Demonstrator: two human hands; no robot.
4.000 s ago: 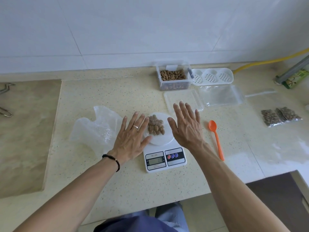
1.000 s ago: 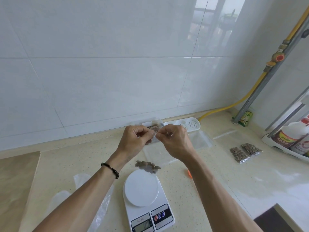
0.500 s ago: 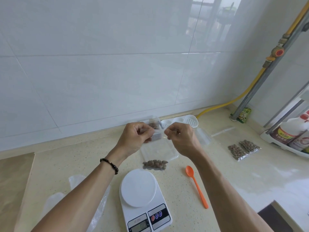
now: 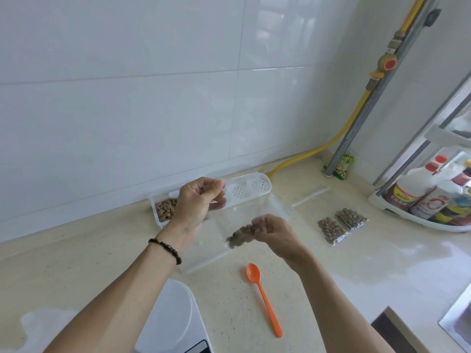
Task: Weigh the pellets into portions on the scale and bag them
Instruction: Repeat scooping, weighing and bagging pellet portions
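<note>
At the left, low on the bench, sits the white scale, its platform bare. The left hand pinches the top edge of a clear bag, held above the bench; the right hand curls round its lower end, where the brown pellets are bunched. To seal well, I judge the pellets should be shaken down clear of the strip, then the edge pressed end to end. The pellets look small, dry and oval. Further right lie an orange spoon and two filled bags.
</note>
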